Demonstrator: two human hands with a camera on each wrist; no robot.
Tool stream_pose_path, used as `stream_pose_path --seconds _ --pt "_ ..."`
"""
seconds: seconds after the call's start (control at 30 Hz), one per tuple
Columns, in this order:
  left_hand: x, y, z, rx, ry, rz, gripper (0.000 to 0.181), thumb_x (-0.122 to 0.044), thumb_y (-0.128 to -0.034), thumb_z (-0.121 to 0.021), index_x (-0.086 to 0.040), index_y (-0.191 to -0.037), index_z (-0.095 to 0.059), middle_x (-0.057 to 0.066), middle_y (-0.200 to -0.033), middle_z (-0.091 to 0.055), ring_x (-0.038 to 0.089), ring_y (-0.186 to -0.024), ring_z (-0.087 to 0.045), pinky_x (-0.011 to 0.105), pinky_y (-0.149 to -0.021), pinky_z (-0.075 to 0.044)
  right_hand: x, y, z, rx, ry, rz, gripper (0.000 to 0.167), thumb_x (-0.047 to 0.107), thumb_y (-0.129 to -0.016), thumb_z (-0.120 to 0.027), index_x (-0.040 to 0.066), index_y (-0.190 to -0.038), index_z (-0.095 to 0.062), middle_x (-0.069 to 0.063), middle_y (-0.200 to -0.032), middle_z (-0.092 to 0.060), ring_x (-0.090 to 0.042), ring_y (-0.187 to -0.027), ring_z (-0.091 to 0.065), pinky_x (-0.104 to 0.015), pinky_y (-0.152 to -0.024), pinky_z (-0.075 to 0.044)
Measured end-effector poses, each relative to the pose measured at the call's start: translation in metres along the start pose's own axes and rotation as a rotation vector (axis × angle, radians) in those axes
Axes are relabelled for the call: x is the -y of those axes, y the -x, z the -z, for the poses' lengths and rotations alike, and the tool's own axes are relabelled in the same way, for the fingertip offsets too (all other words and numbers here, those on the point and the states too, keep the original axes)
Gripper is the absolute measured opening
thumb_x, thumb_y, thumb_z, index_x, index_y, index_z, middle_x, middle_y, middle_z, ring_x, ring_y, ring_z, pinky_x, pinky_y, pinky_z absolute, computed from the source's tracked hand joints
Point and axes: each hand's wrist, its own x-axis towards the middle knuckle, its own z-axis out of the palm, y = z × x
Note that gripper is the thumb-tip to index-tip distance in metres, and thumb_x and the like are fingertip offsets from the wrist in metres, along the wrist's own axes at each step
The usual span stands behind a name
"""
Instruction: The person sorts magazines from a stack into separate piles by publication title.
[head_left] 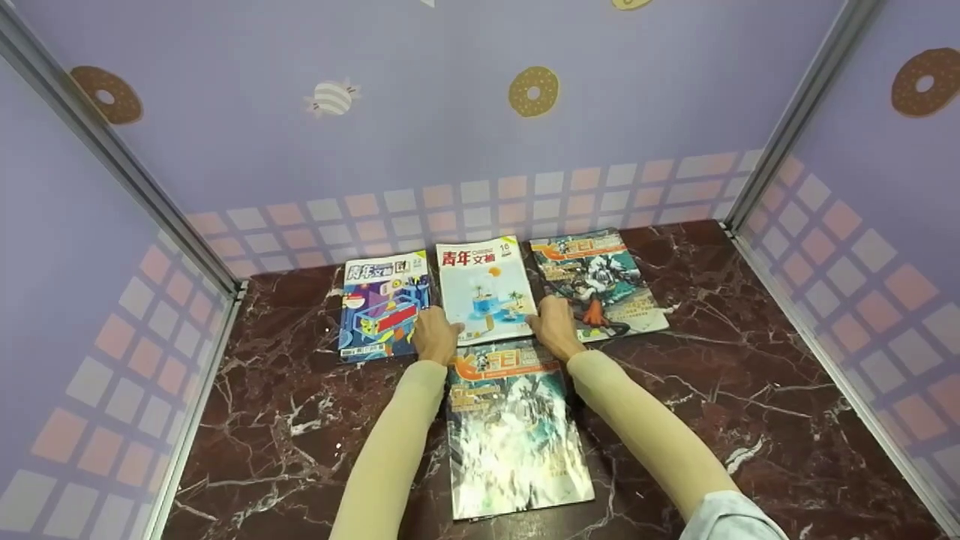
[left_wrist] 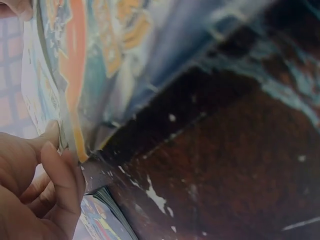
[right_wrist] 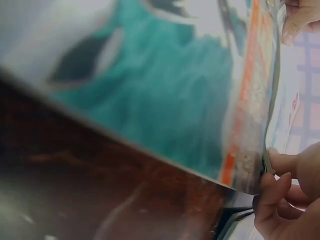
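A white magazine with palm trees (head_left: pixel 486 289) lies in the middle of the back row. My left hand (head_left: pixel 436 335) grips its lower left corner, and my right hand (head_left: pixel 555 328) grips its lower right corner. In the left wrist view the left hand (left_wrist: pixel 42 185) pinches a page edge between thumb and curled fingers. The right wrist view has the right hand (right_wrist: pixel 292 192) pinching the opposite corner. Just below, toward me, a teal magazine with an orange band (head_left: pixel 514 435) lies between my forearms, its top edge close to the white one.
A purple and blue magazine (head_left: pixel 382 304) lies at the left, and another teal magazine (head_left: pixel 600 281) at the right. They rest on a dark red marbled table (head_left: pixel 292 420). Purple panels (head_left: pixel 450 135) with metal edges stand behind and at both sides.
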Motion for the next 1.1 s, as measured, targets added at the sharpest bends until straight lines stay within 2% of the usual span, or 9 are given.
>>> stream_pose_path --seconds 0.1,0.2,0.33,0.47,0.6,0.73,0.83,0.93,1.1 --pt "0.006 -0.004 -0.002 0.006 0.001 -0.043 0.027 -0.023 -0.092 -0.089 0.004 -0.096 -0.082 0.025 -0.094 -0.081 0.04 -0.079 -0.08 0.046 -0.063 -0.062 0.0 0.002 0.001 -0.007 -0.005 0.001 0.057 0.02 -0.096 -0.08 0.019 -0.059 -0.037 0.008 -0.055 -0.027 -0.012 -0.049 -0.028 -0.031 -0.048 -0.028" --pt "0.008 -0.003 0.004 0.003 0.035 -0.105 0.025 -0.019 -0.0957 -0.085 0.003 -0.087 -0.08 0.024 -0.088 -0.079 0.033 -0.071 -0.077 0.038 -0.058 -0.056 0.003 0.003 0.004 -0.041 0.006 -0.015 0.058 0.025 -0.095 -0.083 0.02 -0.058 -0.039 0.008 -0.054 -0.03 -0.012 -0.05 -0.031 -0.032 -0.049 -0.031" --pt "-0.005 0.015 0.029 -0.009 0.065 -0.14 0.04 -0.009 -0.0985 -0.079 -0.003 -0.064 -0.059 0.02 -0.071 -0.068 0.024 -0.057 -0.059 0.036 -0.056 -0.042 0.006 0.01 0.013 -0.074 0.016 -0.062 0.056 0.034 -0.091 -0.088 0.02 -0.057 -0.047 0.009 -0.051 -0.039 -0.012 -0.051 -0.037 -0.032 -0.053 -0.036" --pt "-0.008 0.035 0.047 -0.046 0.069 -0.129 0.039 -0.005 -0.0971 -0.073 -0.008 -0.064 -0.052 0.013 -0.067 -0.06 0.022 -0.06 -0.047 0.044 -0.059 -0.039 0.004 0.029 0.022 -0.111 -0.006 -0.054 0.048 0.038 -0.088 -0.091 0.022 -0.061 -0.056 0.009 -0.05 -0.048 -0.01 -0.049 -0.043 -0.03 -0.053 -0.035" --pt "-0.001 0.05 0.055 -0.058 0.078 -0.103 0.013 -0.009 -0.0954 -0.074 -0.002 -0.084 -0.074 0.018 -0.085 -0.076 0.034 -0.078 -0.071 0.053 -0.074 -0.058 0.009 0.061 0.039 -0.159 -0.058 0.005 0.047 0.036 -0.088 -0.091 0.02 -0.06 -0.055 0.008 -0.048 -0.048 -0.011 -0.047 -0.038 -0.034 -0.052 -0.029" --pt "0.019 0.055 0.045 -0.107 0.105 -0.142 0.009 -0.014 -0.0935 -0.08 -0.005 -0.093 -0.079 0.018 -0.09 -0.08 0.036 -0.083 -0.075 0.048 -0.071 -0.06 0.041 0.104 0.073 -0.142 -0.099 -0.021 0.034 0.029 -0.087 -0.091 0.01 -0.067 -0.071 -0.003 -0.057 -0.064 -0.016 -0.051 -0.052 -0.04 -0.056 -0.042" --pt "0.017 0.072 0.053 -0.12 0.125 -0.15 0.009 -0.015 -0.092 -0.082 -0.006 -0.089 -0.079 0.015 -0.085 -0.08 0.033 -0.077 -0.075 0.047 -0.068 -0.06 0.063 0.132 0.091 -0.09 -0.111 -0.081 0.028 0.026 -0.089 -0.09 0.004 -0.078 -0.077 -0.01 -0.069 -0.074 -0.022 -0.059 -0.063 -0.04 -0.062 -0.051" --pt "0.002 0.102 0.071 -0.091 0.14 -0.13 0.01 -0.012 -0.0917 -0.083 -0.003 -0.093 -0.081 0.016 -0.086 -0.082 0.032 -0.076 -0.078 0.047 -0.072 -0.063 0.068 0.154 0.097 -0.071 -0.096 -0.121 0.027 0.028 -0.09 -0.09 0.005 -0.084 -0.077 -0.011 -0.075 -0.076 -0.022 -0.065 -0.066 -0.038 -0.066 -0.051" --pt "-0.008 0.142 0.088 -0.016 0.126 -0.116 0.015 -0.015 -0.0892 -0.085 -0.002 -0.095 -0.081 0.012 -0.081 -0.081 0.026 -0.071 -0.075 0.046 -0.076 -0.062 0.051 0.188 0.092 -0.081 -0.097 -0.104 0.048 0.034 -0.088 -0.092 -0.004 -0.113 -0.079 -0.021 -0.098 -0.081 -0.036 -0.085 -0.076 -0.051 -0.078 -0.061"
